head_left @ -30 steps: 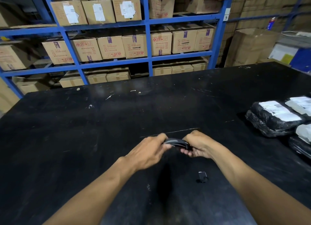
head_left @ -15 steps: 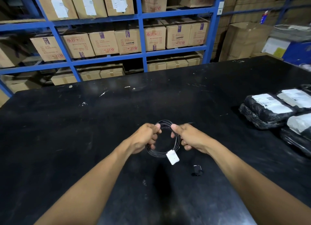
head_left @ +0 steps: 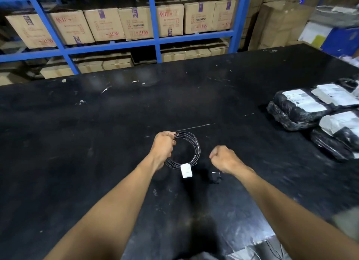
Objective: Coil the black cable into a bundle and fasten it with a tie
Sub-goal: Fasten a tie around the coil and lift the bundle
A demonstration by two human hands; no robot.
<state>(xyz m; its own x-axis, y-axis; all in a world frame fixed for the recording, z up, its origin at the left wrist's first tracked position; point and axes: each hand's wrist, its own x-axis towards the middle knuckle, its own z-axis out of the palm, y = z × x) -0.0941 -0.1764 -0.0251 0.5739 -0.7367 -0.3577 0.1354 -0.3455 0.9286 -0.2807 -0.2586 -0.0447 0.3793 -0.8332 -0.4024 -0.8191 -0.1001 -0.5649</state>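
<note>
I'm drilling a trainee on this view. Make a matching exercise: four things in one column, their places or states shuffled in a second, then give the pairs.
Things:
1. black cable
2. white tag
3. right hand
4. bagged parcels

States:
A. stacked at the table's right edge
B. closed in a fist, apart from the coil
C. hanging at the coil's near side
D. coiled, gripped by the left hand

Pairs: 1-D, 2-C, 3-B, 4-A

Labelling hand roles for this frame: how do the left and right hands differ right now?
The left hand grips the coiled black cable at its upper left edge; the right hand touches no part of the coil. The left hand carries the loop with its small white rectangular tag hanging at the bottom; the right hand is a loosely closed fist, and whether it holds anything cannot be told. Both hover above the black tabletop.
</note>
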